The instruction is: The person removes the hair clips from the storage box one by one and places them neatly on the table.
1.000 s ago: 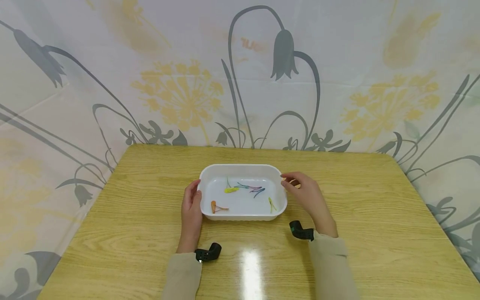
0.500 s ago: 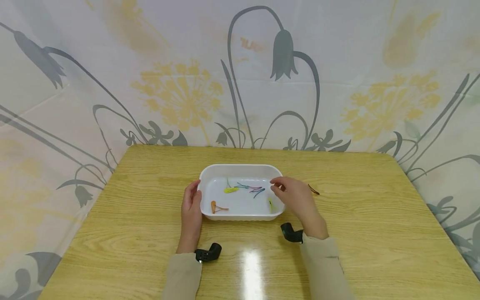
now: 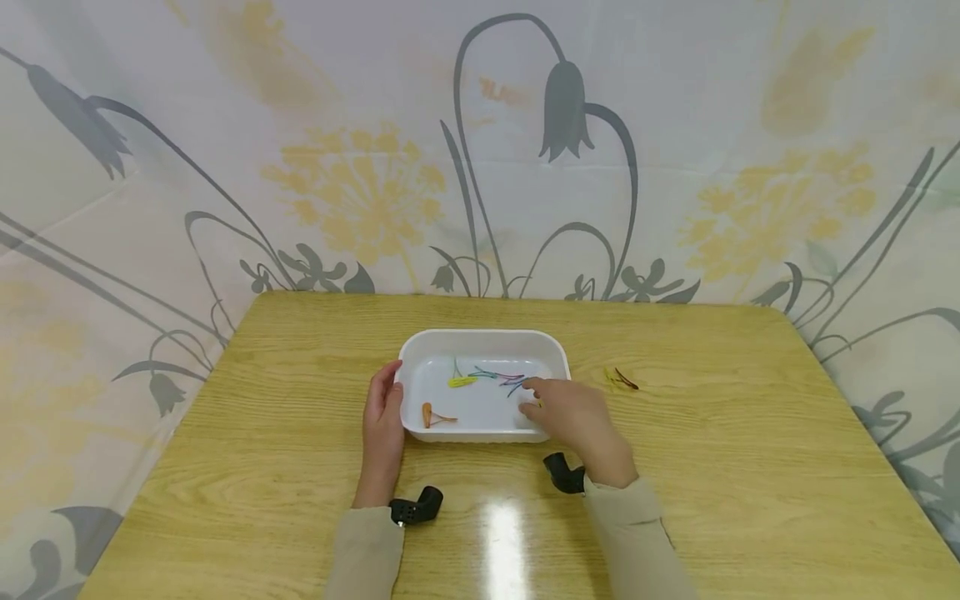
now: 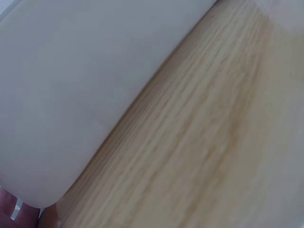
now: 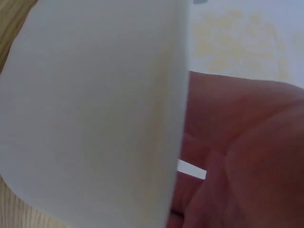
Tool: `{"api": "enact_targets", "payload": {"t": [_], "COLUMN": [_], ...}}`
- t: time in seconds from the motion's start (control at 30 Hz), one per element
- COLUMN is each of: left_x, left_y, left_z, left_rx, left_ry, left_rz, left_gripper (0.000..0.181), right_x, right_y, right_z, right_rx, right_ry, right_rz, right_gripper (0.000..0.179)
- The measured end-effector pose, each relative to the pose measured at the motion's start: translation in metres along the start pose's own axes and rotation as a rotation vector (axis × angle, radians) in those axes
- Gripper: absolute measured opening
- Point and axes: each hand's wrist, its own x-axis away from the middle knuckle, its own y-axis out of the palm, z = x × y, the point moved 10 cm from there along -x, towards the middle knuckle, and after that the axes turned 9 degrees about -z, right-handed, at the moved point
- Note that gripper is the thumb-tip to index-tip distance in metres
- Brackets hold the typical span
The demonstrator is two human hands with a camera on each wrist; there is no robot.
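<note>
A white plastic tray (image 3: 480,435) sits on the table and holds several open snap hair clips. In it lie a yellow clip (image 3: 462,382), an orange clip (image 3: 427,415), and teal, purple and blue clips in the middle. My left hand (image 3: 385,421) holds the tray's left end, thumb near the rim. Over the right end reaches my right hand (image 3: 577,421), thumb and index finger apart, with nothing visible between them. It covers most of the yellow-green clip there. The tray wall hides its fingertips in the right wrist view.
To the right of the tray, a dark red clip (image 3: 626,379) and a yellow clip (image 3: 611,377) lie on the wooden table (image 3: 750,433). A flower-patterned cloth (image 3: 480,167) hangs behind the table.
My right hand has moved left and nearer, from the tray's right rim to inside its right end. The clips on the table have come into view. My left hand has stayed put.
</note>
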Motion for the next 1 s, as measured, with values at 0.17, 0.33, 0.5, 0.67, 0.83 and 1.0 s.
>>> {"api": "enact_targets", "payload": {"t": [0.17,0.33,0.5,0.67,0.83,1.0], "left_x": [0.002,0.006,0.007,0.002,0.0,0.001], "left_y": [0.001,0.005,0.005,0.002,0.0,-0.002], "left_z": [0.004,0.017,0.021,0.008,0.001,0.0], "left_rx": [0.012,0.014,0.009,0.01,-0.009,-0.01], "left_ry": [-0.022,-0.035,-0.029,-0.021,-0.004,-0.005], "left_rz": [-0.007,-0.018,-0.02,-0.007,0.008,0.02], "left_gripper": [0.03,0.032,0.032,0.03,0.03,0.028], "right_x": [0.001,0.0,-0.001,-0.003,-0.005,-0.006], "right_y": [0.003,0.004,0.005,0.005,0.003,0.0], "right_z": [-0.003,-0.004,-0.004,-0.003,0.001,0.006], "right_rx": [0.06,0.086,0.103,0.12,0.083,-0.028], "right_ry": [0.006,-0.005,-0.016,-0.008,0.019,0.038], "right_rz": [-0.021,-0.007,0.004,0.007,0.017,0.078], "right_gripper": [0.03,0.025,0.021,0.022,0.018,0.013]}}
